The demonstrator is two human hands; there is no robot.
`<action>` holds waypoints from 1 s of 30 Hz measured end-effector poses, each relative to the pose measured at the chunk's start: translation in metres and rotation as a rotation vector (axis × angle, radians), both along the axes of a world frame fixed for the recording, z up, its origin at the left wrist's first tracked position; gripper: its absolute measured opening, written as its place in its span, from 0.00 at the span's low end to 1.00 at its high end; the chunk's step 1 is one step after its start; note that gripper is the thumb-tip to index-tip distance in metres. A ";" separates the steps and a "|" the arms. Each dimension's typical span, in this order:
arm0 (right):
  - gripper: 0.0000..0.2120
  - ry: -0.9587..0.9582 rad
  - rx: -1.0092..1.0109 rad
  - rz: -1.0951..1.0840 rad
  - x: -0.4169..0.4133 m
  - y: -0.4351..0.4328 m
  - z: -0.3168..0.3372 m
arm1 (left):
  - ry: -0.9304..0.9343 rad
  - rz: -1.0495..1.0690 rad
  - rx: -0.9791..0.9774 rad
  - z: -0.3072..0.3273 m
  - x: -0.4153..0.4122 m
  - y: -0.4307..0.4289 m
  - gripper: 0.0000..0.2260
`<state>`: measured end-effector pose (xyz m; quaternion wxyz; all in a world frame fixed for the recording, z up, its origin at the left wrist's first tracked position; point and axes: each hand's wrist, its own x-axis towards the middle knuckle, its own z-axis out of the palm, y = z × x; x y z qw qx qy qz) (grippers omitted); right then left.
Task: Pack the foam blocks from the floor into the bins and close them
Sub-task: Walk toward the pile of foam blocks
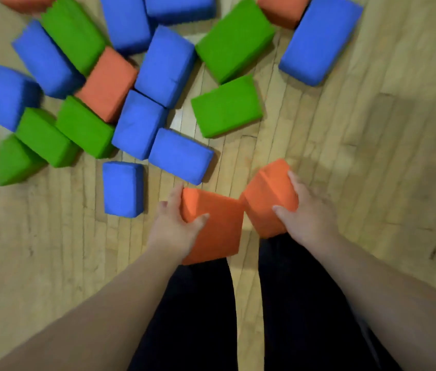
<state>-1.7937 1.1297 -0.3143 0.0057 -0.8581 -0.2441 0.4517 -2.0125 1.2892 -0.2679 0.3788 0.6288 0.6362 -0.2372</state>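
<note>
Okay, early days on this job by my reading: no bin shows anywhere in my head view, so I can't say what, if anything, is packed, and I see nothing closed. What I do see is a big scatter of foam blocks on the wooden floor (372, 156), blue, green and orange, heaped far and to the left. One green block (226, 107) lies a little apart in the middle and a long blue block (320, 40) lies far right. Near left, a small blue block (123, 188) sits alone, and a second blue block (180, 155) lies just beyond my left hand (174, 226). So the bulk of the packing is left, I judge, plus the closing. Now the grip. The left hand has its thumb across the top face and its fingers curled round the left edge of the left orange block (217, 231), holding it tilted just in front of my legs (203, 303). The right hand (310, 218) clamps the right orange block (267, 199), thumb on the near face, fingers wrapped over its right side. Both hands are spread wide to span their blocks, and each one is full. The two orange blocks meet at a corner between the hands, making a shallow V. I can't tell whether they are lifted clear of the floor or only tipped up on it. Carrying this pair to the bins, wherever they stand, looks like the next call.
</note>
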 end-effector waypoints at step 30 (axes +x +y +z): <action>0.39 -0.579 0.130 -1.055 -0.193 -0.221 0.426 | -0.804 -1.437 0.187 0.371 0.094 -0.088 0.41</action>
